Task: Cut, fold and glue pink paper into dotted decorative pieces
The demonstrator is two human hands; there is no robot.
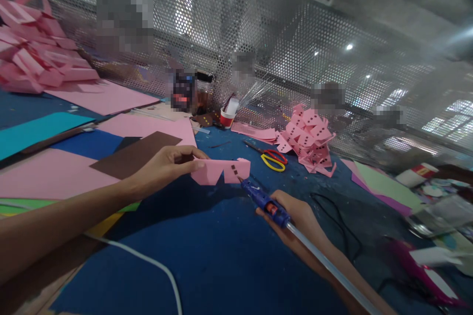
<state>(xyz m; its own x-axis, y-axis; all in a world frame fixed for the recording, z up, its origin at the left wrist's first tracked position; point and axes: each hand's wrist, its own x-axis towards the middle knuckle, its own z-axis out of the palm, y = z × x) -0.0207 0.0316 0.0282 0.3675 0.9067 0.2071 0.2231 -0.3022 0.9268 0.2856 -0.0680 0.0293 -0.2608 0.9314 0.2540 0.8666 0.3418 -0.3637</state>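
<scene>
"What is shown in the head view?"

"A blue desk (218,261) is backed by a perforated metal screen (266,24)."

"And the pink paper piece (209,172)?"

"It is held above the desk, its left end pinched in the left hand's (168,165) grip."

"What is held by the right hand (295,214)?"

"A blue glue gun (258,198) is wrapped in its grip, the nozzle (240,179) pointed at dark squares (235,173) on the paper. Scissors (263,152) are seen beyond."
</scene>
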